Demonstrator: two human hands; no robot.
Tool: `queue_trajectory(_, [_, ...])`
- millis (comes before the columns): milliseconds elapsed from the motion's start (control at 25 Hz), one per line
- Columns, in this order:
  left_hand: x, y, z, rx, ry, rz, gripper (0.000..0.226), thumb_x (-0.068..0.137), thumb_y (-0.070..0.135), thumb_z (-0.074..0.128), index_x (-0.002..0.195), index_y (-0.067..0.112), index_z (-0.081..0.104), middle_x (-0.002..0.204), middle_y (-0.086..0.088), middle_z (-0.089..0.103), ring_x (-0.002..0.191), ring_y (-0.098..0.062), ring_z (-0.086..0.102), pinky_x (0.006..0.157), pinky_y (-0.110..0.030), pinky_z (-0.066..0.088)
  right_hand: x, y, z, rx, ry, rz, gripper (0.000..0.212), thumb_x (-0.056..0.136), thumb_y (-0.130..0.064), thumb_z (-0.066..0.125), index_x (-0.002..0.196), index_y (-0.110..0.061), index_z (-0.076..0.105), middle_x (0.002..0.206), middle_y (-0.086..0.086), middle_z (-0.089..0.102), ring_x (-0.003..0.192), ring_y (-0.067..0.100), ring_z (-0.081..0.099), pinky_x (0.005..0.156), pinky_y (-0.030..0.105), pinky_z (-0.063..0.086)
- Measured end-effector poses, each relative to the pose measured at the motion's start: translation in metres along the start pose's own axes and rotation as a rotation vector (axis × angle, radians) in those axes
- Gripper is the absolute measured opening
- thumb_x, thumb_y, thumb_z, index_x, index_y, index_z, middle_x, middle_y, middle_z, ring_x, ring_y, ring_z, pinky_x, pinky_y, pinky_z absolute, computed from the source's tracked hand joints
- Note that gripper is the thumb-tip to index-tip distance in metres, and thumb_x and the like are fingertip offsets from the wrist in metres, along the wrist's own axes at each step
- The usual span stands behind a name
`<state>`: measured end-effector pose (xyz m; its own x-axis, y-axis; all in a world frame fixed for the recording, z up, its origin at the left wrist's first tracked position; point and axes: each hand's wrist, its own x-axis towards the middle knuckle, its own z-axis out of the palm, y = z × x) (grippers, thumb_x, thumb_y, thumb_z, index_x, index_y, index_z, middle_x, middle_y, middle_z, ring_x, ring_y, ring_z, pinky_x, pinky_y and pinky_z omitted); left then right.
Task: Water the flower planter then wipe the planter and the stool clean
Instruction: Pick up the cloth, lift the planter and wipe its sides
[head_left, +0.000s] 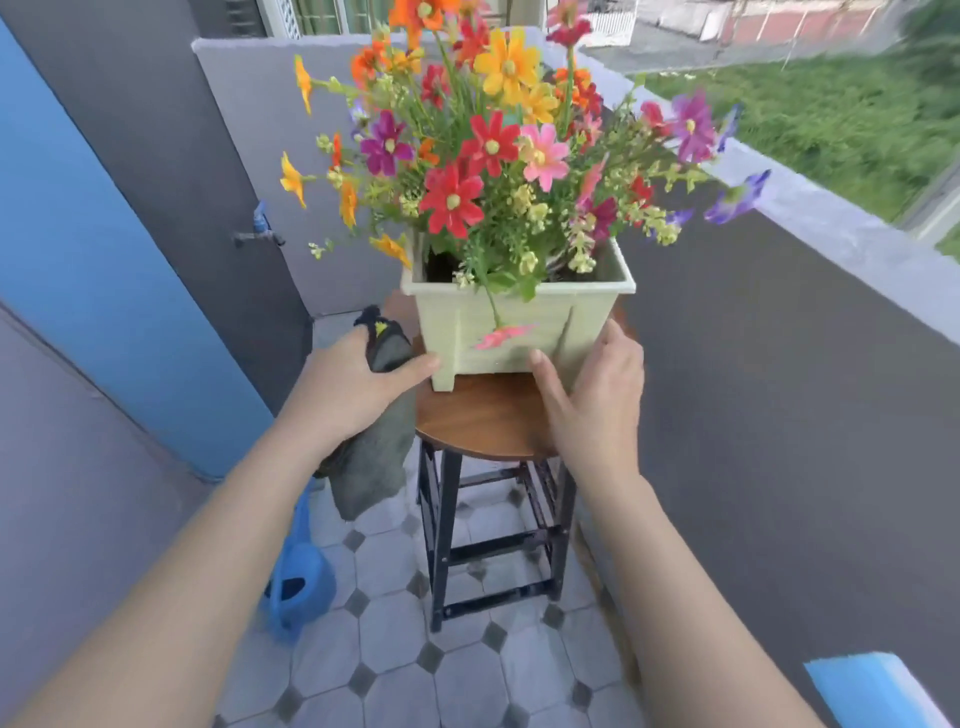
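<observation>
Balcony, tiled floor: watering can (298, 582) parked beside stool (483, 415). On its seat, planter (519, 322). Right hand (592, 395) clasps planter's corner, likely steadying it; left hand (348, 384) clutches grey cloth (371, 467), ready for wiping.

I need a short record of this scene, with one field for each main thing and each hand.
stool: round wooden seat, black frame
planter: pale green, square, flowers inside, stands on the stool
cloth: grey, hangs beside the seat
left hand: grips the cloth, thumb touches the planter
right hand: holds the planter's lower right corner
watering can: blue, on the floor, left of the stool
</observation>
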<state>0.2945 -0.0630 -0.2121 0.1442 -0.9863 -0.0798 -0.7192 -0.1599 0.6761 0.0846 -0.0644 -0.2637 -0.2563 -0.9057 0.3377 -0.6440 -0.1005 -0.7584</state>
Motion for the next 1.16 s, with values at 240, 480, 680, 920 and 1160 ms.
queue_trajectory(240, [0.012,0.008,0.024,0.161,0.126,0.283,0.062,0.075,0.068,0.054,0.116,0.021,0.052,0.082,0.004,0.053,0.096,-0.027,0.054,0.068,-0.036,0.043,0.017,0.017,0.004,-0.035,-0.052,-0.078,0.039,0.086,-0.037,0.067,0.11,-0.009,0.055,0.105,0.002,0.06,0.096,0.019,0.052,0.072,0.031,0.039])
queue_trajectory(480, [0.01,0.01,0.015,0.139,0.197,0.392,0.063,0.078,0.067,0.051,0.11,0.013,0.055,0.073,-0.003,0.06,0.063,-0.017,0.055,0.056,-0.039,0.046,0.013,-0.004,-0.017,-0.055,-0.083,-0.066,0.029,0.088,-0.031,0.066,0.098,-0.01,0.05,0.092,-0.001,0.055,0.083,0.019,0.048,0.065,0.03,0.027])
queue_trajectory(680, [-0.009,0.05,-0.038,0.091,0.228,0.423,0.05,0.079,0.061,0.056,0.08,0.012,0.054,0.055,-0.002,0.047,0.049,-0.013,0.046,0.046,-0.031,0.031,0.027,-0.064,-0.067,-0.06,-0.144,-0.085,0.027,0.088,-0.036,0.064,0.09,-0.015,0.048,0.093,-0.005,0.054,0.087,0.021,0.053,0.069,0.034,0.036])
queue_trajectory(920, [-0.031,0.156,-0.174,-0.102,0.393,0.536,0.051,0.068,0.062,0.053,0.054,0.019,0.028,0.046,0.005,0.028,0.042,-0.014,0.031,0.044,-0.019,0.026,0.069,-0.206,-0.164,0.205,-0.1,-0.165,0.04,0.091,-0.048,0.055,0.124,-0.025,0.055,0.121,-0.009,0.051,0.119,0.007,0.046,0.096,0.023,0.043])
queue_trajectory(1160, [-0.062,0.248,-0.287,-0.291,0.462,0.683,0.051,0.064,0.059,0.057,0.051,0.022,0.025,0.041,0.005,0.035,0.042,-0.011,0.032,0.041,-0.015,0.023,0.101,-0.333,-0.237,1.018,-0.34,0.042,0.076,0.078,-0.052,0.07,0.141,-0.052,0.027,0.137,-0.012,0.057,0.117,0.012,0.062,0.087,0.045,0.055])
